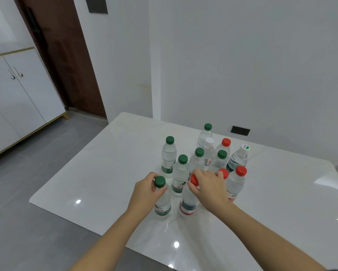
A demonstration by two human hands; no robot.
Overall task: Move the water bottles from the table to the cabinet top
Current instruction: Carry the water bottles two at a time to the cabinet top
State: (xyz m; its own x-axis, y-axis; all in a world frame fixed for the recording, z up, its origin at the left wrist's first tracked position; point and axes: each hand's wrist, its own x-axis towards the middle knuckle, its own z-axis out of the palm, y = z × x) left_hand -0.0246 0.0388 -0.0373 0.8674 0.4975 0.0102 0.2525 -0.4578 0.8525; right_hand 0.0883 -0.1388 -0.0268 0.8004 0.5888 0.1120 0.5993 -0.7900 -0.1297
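Water bottles (182, 173) of clear plastic, twelve by my count, stand upright in a tight cluster on the glossy white table (105, 173). The white two-door cabinet (23, 98) is well off to my left, and I see none on the part of its top in view. My left hand (144, 192) curls round the neck of the nearest green-capped bottle (162, 206). My right hand (209, 186) grips the red-capped bottle (187, 204) beside it. I judge the front pair lifts clear without toppling neighbours, and a grip just under each cap resists slipping.
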